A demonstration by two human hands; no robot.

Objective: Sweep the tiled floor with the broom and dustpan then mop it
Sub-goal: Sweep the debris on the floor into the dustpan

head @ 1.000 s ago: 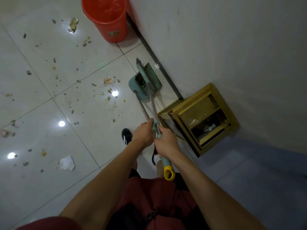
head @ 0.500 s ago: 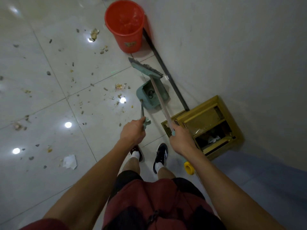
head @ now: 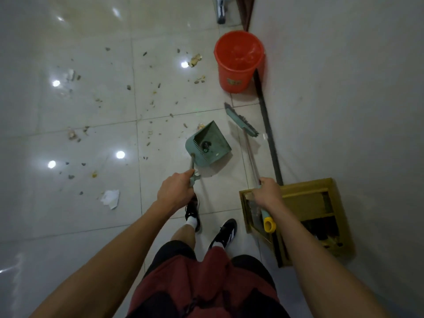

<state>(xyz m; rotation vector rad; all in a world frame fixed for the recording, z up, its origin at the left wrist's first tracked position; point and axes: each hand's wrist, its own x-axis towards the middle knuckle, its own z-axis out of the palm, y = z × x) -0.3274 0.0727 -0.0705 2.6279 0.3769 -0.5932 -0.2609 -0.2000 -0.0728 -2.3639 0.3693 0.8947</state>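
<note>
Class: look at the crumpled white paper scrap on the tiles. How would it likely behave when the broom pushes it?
The paper scrap looks thin and crumpled, so probably very light and floppy. It may skid easily on the glossy tiled floor, or flutter aside rather than roll, unlike the small debris bits.

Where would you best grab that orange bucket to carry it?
No handle shows on the orange bucket, so I'd grip its open top rim, reaching down from above on the floor side. It stands upright close to the wall, which blocks the other side.

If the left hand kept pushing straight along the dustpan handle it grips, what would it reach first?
Likely the dustpan itself; the left hand points up its handle toward the pan. Depth is uncertain.
</note>
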